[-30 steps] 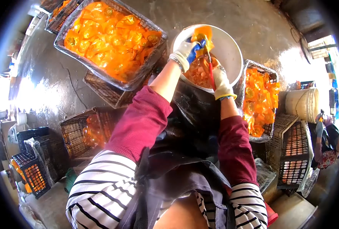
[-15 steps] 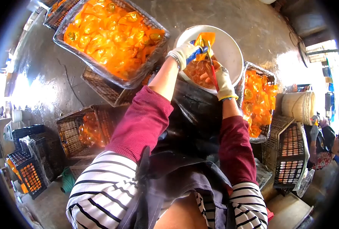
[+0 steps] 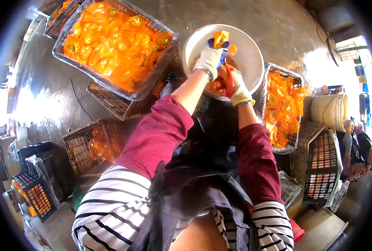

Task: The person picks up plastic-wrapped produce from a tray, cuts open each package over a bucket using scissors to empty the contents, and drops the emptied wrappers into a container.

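My left hand [image 3: 211,58], in a white glove with blue fingers, is closed on a shiny orange packet [image 3: 220,37] with a gold patch, raised over a white bucket [image 3: 252,54]. A rounded orange piece [image 3: 232,49] shows just beside the packet, apparently in the air or at its edge. My right hand [image 3: 239,88], in a white glove with a yellow cuff, grips red-handled scissors [image 3: 228,81] just below; their blades are mostly hidden. Orange pieces [image 3: 214,85] in reddish liquid lie in the bucket, partly covered by my hands.
A plastic-lined crate [image 3: 98,77] heaped with orange packets stands to the left, another lined crate [image 3: 297,140] to the right. More crates [image 3: 83,148] lie at lower left. A cream bucket [image 3: 334,111] and a person [image 3: 357,146] are at far right.
My left hand has turned and tipped the packet over the bucket, and a rounded orange piece now shows beside it. My right hand with the scissors has shifted slightly left and lower against the bucket.
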The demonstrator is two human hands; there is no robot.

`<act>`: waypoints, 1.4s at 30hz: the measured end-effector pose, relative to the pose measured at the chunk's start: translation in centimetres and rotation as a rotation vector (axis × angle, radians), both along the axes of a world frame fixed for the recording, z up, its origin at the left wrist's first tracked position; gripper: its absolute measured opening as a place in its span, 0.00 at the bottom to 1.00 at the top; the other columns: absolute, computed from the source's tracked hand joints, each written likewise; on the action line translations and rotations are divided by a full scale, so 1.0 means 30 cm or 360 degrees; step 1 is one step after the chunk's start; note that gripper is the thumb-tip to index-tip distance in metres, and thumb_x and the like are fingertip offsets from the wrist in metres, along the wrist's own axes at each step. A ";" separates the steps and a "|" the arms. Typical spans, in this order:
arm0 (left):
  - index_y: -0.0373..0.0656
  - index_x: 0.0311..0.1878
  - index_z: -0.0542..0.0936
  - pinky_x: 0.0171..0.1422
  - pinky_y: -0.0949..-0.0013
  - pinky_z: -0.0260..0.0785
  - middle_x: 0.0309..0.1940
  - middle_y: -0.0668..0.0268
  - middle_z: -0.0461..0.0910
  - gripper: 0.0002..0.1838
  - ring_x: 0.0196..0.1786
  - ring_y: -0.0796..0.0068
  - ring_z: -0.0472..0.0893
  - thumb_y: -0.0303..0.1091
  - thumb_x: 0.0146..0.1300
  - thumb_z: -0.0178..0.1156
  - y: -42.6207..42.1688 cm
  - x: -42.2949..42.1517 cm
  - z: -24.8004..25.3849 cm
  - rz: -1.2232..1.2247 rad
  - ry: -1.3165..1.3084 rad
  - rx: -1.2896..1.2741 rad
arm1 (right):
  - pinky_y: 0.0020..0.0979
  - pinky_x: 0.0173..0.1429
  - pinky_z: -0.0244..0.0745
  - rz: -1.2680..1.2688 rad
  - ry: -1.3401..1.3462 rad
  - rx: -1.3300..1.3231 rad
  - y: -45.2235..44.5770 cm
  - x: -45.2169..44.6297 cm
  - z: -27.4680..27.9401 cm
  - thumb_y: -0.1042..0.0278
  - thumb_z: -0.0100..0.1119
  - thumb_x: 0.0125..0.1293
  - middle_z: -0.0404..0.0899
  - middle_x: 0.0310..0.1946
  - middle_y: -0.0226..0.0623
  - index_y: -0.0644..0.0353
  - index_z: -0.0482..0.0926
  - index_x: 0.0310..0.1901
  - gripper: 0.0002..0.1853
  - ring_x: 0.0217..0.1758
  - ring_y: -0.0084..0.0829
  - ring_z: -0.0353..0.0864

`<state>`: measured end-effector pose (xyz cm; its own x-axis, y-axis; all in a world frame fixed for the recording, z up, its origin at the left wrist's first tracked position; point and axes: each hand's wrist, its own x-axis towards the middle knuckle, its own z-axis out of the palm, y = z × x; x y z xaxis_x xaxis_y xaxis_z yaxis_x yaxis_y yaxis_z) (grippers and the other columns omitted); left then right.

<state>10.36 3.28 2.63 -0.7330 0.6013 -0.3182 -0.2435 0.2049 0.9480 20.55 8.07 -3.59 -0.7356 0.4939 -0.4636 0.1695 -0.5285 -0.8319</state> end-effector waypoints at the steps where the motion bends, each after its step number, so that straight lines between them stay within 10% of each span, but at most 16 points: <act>1: 0.37 0.56 0.72 0.48 0.70 0.71 0.42 0.61 0.80 0.26 0.44 0.70 0.79 0.42 0.57 0.63 0.022 -0.001 -0.039 -0.0040 0.0206 -0.0094 | 0.31 0.17 0.68 -0.0045 -0.0001 0.0024 0.013 -0.003 -0.046 0.61 0.55 0.63 0.76 0.23 0.38 0.56 0.73 0.39 0.09 0.16 0.32 0.75; 6: 0.42 0.57 0.72 0.46 0.67 0.71 0.45 0.61 0.79 0.28 0.45 0.70 0.78 0.42 0.54 0.66 0.077 -0.030 -0.148 -0.0329 0.0358 -0.0227 | 0.36 0.20 0.73 -0.0204 0.0158 -0.0299 -0.002 0.017 -0.013 0.66 0.56 0.59 0.77 0.24 0.38 0.58 0.74 0.40 0.09 0.18 0.36 0.77; 10: 0.43 0.58 0.71 0.53 0.66 0.70 0.50 0.59 0.77 0.35 0.51 0.67 0.78 0.47 0.47 0.70 0.008 -0.137 -0.143 0.0004 0.1356 -0.0455 | 0.31 0.25 0.76 0.0033 0.0164 -0.0269 0.019 0.005 -0.027 0.56 0.47 0.68 0.79 0.32 0.40 0.59 0.72 0.47 0.16 0.29 0.31 0.80; 11: 0.40 0.64 0.64 0.64 0.64 0.64 0.59 0.48 0.68 0.44 0.60 0.53 0.71 0.57 0.49 0.65 -0.075 -0.169 -0.040 -0.0008 0.0949 -0.0377 | 0.29 0.26 0.75 -0.0017 0.0260 -0.0176 0.000 0.006 0.023 0.55 0.47 0.68 0.79 0.35 0.39 0.59 0.72 0.48 0.17 0.31 0.30 0.79; 14: 0.43 0.66 0.62 0.62 0.65 0.65 0.60 0.51 0.69 0.43 0.60 0.59 0.72 0.55 0.52 0.64 -0.169 -0.420 -0.198 0.0179 0.0759 -0.0188 | 0.23 0.28 0.72 -0.0535 0.0347 0.0192 0.024 0.048 0.068 0.50 0.48 0.67 0.78 0.42 0.37 0.60 0.71 0.50 0.21 0.37 0.26 0.78; 17: 0.50 0.67 0.61 0.66 0.62 0.61 0.64 0.54 0.65 0.40 0.62 0.62 0.69 0.54 0.54 0.63 -0.340 -0.516 -0.114 0.0223 0.1292 -0.1047 | 0.31 0.55 0.69 -0.0285 0.1213 -0.0277 0.158 0.172 0.023 0.44 0.47 0.65 0.70 0.57 0.42 0.64 0.67 0.59 0.31 0.56 0.31 0.72; 19: 0.52 0.68 0.59 0.66 0.60 0.60 0.63 0.53 0.65 0.40 0.64 0.56 0.66 0.57 0.54 0.60 -0.399 -0.575 -0.180 0.0002 0.1824 -0.1434 | 0.39 0.75 0.47 -0.1006 0.0794 -0.0112 0.123 0.176 0.079 0.43 0.47 0.63 0.59 0.67 0.45 0.69 0.59 0.64 0.39 0.71 0.35 0.56; 24: 0.54 0.69 0.57 0.63 0.49 0.60 0.68 0.61 0.57 0.30 0.65 0.56 0.62 0.32 0.62 0.46 -0.355 -0.708 -0.346 -0.0672 0.2393 -0.1995 | 0.39 0.73 0.50 -0.0585 0.1003 -0.0187 0.196 0.168 0.028 0.46 0.50 0.62 0.63 0.64 0.42 0.71 0.62 0.62 0.36 0.68 0.38 0.61; 29: 0.48 0.56 0.73 0.55 0.56 0.68 0.56 0.61 0.73 0.18 0.56 0.58 0.74 0.32 0.63 0.46 -0.323 -0.726 -0.329 -0.0952 0.2455 -0.2163 | 0.40 0.69 0.58 -0.0076 0.1457 -0.0364 0.175 0.128 0.035 0.48 0.50 0.64 0.72 0.58 0.41 0.67 0.66 0.59 0.31 0.61 0.38 0.69; 31: 0.46 0.50 0.76 0.54 0.57 0.69 0.50 0.58 0.77 0.14 0.52 0.58 0.77 0.35 0.62 0.49 -0.346 -0.748 -0.373 -0.1018 0.2178 -0.2002 | 0.42 0.68 0.60 -0.0756 0.0890 -0.0292 0.132 0.116 0.065 0.49 0.48 0.65 0.69 0.59 0.43 0.67 0.67 0.58 0.29 0.62 0.38 0.69; 34: 0.42 0.44 0.79 0.52 0.60 0.71 0.42 0.54 0.80 0.16 0.46 0.57 0.80 0.42 0.58 0.57 -0.458 -0.712 -0.318 -0.0800 0.1696 -0.1732 | 0.43 0.68 0.61 -0.0766 0.0902 -0.0215 0.090 0.137 0.072 0.49 0.46 0.67 0.68 0.60 0.44 0.67 0.67 0.58 0.29 0.62 0.37 0.70; 42: 0.44 0.55 0.73 0.57 0.59 0.69 0.49 0.53 0.77 0.30 0.53 0.54 0.76 0.42 0.46 0.64 -0.570 -0.639 -0.328 -0.1042 0.1603 -0.1854 | 0.42 0.67 0.64 -0.0754 0.0798 -0.0454 0.076 0.126 0.107 0.55 0.51 0.66 0.73 0.55 0.46 0.68 0.71 0.53 0.23 0.58 0.39 0.73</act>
